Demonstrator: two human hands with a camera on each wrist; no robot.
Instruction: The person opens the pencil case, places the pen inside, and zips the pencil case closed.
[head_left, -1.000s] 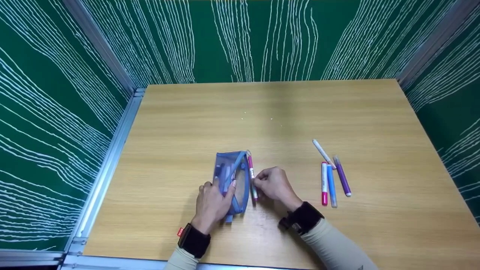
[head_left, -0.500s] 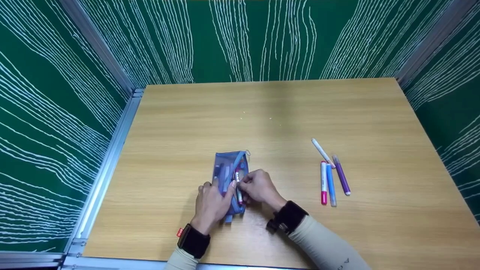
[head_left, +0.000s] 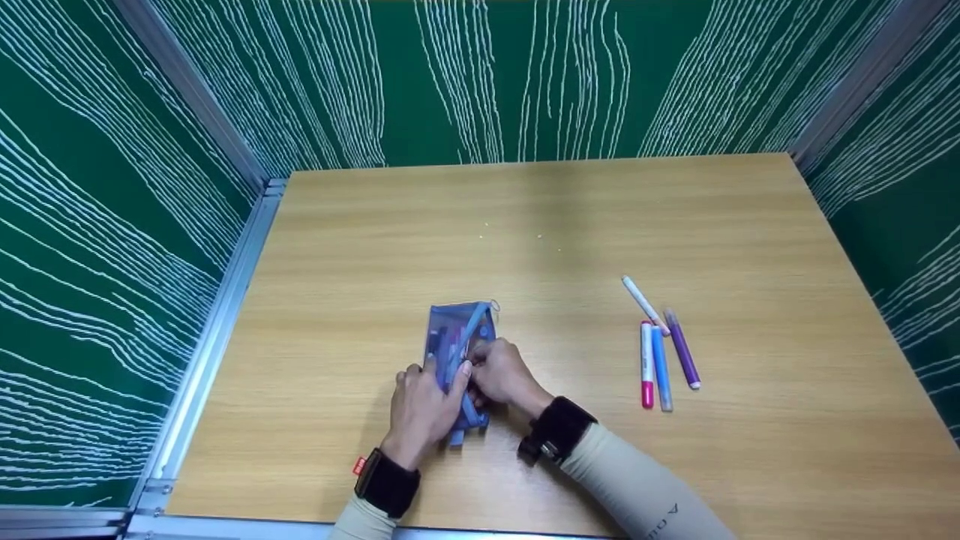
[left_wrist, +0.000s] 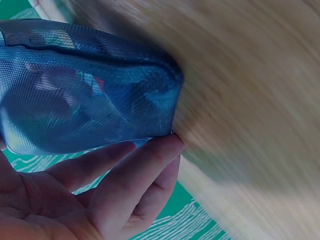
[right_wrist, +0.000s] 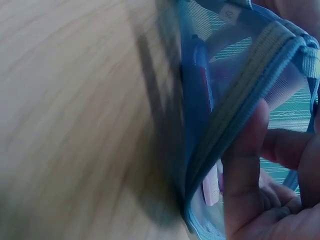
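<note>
A blue mesh pencil case [head_left: 444,324] lies on the table with its zipped side open and pens inside. My left hand [head_left: 424,405] grips it, thumb at the opening and fingers along the outer side; in the left wrist view those fingers [left_wrist: 145,175] touch the mesh edge. My right hand [head_left: 506,375] reaches into the opening. In the right wrist view its fingers [right_wrist: 245,165] stand past the zip edge [right_wrist: 240,105], nothing visibly pinched between them. Beside them inside the case lie a pale pink-and-white marker [right_wrist: 211,187] and a blue pen [right_wrist: 200,55].
To the right on the wooden table [head_left: 570,300] lie a white marker with a pink cap [head_left: 646,364], a blue marker [head_left: 661,367], a purple marker [head_left: 682,349] and a slim white marker [head_left: 643,301]. Green walls with white lines surround the table.
My right hand has moved left from beside the pencil case into its opening, taking the pink-and-white marker inside. My left hand has kept its grip on the case.
</note>
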